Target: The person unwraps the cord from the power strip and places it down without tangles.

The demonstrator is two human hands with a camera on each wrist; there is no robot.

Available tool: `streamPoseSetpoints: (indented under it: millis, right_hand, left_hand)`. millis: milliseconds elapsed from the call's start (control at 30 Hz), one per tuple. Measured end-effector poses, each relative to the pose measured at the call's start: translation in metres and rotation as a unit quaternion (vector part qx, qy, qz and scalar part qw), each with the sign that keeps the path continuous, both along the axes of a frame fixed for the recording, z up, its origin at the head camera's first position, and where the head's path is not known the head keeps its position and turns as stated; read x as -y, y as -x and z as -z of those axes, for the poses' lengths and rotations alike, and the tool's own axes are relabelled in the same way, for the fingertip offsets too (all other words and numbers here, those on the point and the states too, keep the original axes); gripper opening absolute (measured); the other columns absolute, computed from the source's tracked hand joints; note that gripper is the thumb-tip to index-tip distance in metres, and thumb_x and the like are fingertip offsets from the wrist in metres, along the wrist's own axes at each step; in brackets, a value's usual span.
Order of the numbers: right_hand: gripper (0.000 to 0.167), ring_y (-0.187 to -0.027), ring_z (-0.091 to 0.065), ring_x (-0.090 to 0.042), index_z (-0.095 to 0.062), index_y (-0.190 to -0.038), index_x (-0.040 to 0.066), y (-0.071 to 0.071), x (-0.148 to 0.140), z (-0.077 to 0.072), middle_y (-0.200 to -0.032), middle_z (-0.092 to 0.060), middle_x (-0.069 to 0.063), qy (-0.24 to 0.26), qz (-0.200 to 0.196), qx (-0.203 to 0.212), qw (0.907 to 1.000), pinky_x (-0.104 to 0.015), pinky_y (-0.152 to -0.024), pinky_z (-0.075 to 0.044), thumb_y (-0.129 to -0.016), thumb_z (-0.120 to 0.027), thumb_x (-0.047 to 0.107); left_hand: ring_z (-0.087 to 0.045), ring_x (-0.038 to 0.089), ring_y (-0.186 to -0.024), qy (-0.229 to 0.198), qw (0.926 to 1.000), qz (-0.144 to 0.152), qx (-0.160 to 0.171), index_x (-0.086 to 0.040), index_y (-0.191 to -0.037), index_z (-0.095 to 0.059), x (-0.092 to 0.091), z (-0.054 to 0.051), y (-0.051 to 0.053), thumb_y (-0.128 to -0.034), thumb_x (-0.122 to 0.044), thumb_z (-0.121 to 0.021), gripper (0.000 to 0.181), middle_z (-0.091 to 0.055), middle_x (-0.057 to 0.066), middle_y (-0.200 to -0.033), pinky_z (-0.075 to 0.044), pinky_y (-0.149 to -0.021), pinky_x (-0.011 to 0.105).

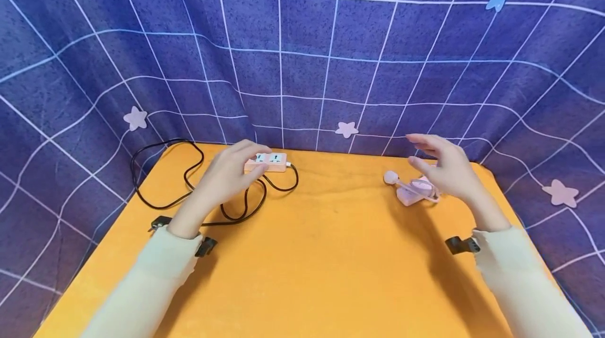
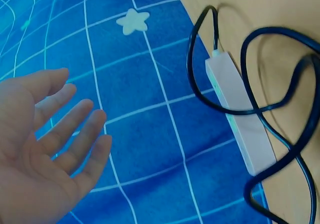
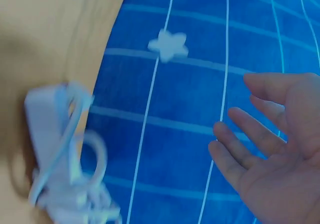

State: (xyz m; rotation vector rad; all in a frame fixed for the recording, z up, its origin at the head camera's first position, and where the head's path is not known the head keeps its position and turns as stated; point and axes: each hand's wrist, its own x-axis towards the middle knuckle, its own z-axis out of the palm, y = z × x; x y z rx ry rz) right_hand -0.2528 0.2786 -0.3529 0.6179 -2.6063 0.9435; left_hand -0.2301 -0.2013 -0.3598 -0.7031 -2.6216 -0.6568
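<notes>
My left hand (image 1: 231, 172) hovers with relaxed, slightly bent fingers, holding nothing. In the head view it partly covers a white power strip (image 1: 279, 162) near the table's far edge. The left wrist view shows that strip (image 2: 240, 109) apart from the hand (image 2: 55, 139), its black cord (image 2: 192, 64) looping over it. On the other side, my right hand (image 1: 446, 167) is raised with nothing in it, fingers loosely bent. Just beside it lies a white block (image 1: 407, 196) with a pale cord wound about it and a round plug-like end (image 1: 390, 177); the right wrist view blurs the block (image 3: 45, 129).
The yellow tabletop (image 1: 321, 254) spreads between the arms. Black cord (image 1: 142, 191) loops past its left edge. A blue curtain (image 1: 302, 75) with grid lines and stars hangs behind and along both sides. Dark wrist devices (image 1: 460, 245) sit at both cuffs.
</notes>
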Motion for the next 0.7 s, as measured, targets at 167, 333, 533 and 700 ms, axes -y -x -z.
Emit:
streamPoseSetpoints:
  millis: [167,333,533,700]
  right_hand:
    - [0.050,-0.118,-0.067,-0.040,-0.065,-0.144,0.008,0.000,-0.039,0.008,-0.137,-0.069,-0.017,-0.016,0.008,-0.025,0.9995,-0.001,-0.096,-0.038,-0.095,-0.078,0.005]
    - [0.053,-0.117,-0.063,-0.040,-0.061,-0.145,0.003,0.006,-0.076,0.016,-0.133,-0.069,-0.024,-0.040,0.035,-0.021,0.9983,0.003,-0.095,-0.033,-0.094,-0.072,-0.003]
    - [0.056,-0.123,-0.058,-0.053,-0.055,-0.147,-0.003,0.017,-0.115,0.027,-0.137,-0.063,-0.031,-0.084,0.051,0.026,0.9948,-0.035,-0.103,-0.050,-0.093,-0.066,-0.005]
    - [0.063,-0.121,-0.057,-0.057,-0.055,-0.140,-0.010,0.028,-0.130,0.042,-0.135,-0.060,-0.036,-0.150,0.008,0.018,0.9885,-0.068,-0.097,-0.045,-0.083,-0.080,-0.001]
  left_hand:
    - [-0.068,0.027,-0.098,0.003,0.9999,0.010,0.004,-0.018,-0.131,-0.073,-0.015,0.002,0.001,-0.1003,-0.026,-0.075,0.032,-0.072,0.002,-0.123,-0.054,-0.079,0.047]
    - [-0.071,0.022,-0.102,0.001,0.9998,0.019,0.006,-0.022,-0.131,-0.073,-0.027,0.004,0.002,-0.1023,-0.031,-0.072,0.030,-0.072,-0.003,-0.123,-0.051,-0.083,0.050]
    - [-0.070,0.022,-0.108,-0.008,0.9987,0.049,-0.006,-0.019,-0.131,-0.073,-0.045,0.008,0.003,-0.1004,-0.026,-0.075,0.031,-0.071,-0.002,-0.123,-0.056,-0.084,0.044]
    - [-0.069,0.021,-0.112,0.005,0.9977,0.068,-0.004,-0.019,-0.133,-0.071,-0.061,0.012,0.002,-0.1023,-0.030,-0.072,0.032,-0.071,-0.001,-0.127,-0.057,-0.092,0.045]
